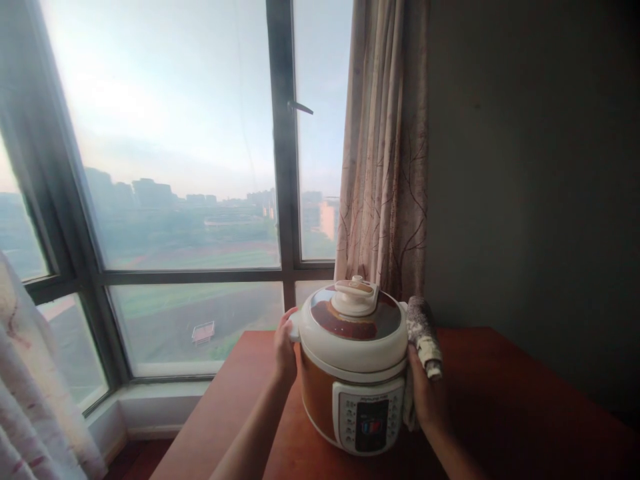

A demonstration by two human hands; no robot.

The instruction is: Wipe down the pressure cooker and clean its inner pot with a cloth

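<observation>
A white and orange-brown electric pressure cooker (317,393) stands upright on the wooden table, its lid in place with a white handle on top and a control panel at the front. My left hand (287,350) is closed around the white side handle at the cooker's left. On the opposite side, my right hand (423,383) grips a patterned cloth (423,327) against the cooker. Part of this cloth bunches above the hand, and a lighter part hangs below, beside the panel. The fingers of my right hand are partly hidden, as is the right side handle.
The reddish-brown table (225,413) has its far edge near the window (190,320). A patterned curtain (375,167) hangs behind the cooker, next to a dark grey wall (525,200). Another light curtain (35,387) hangs at the lower left.
</observation>
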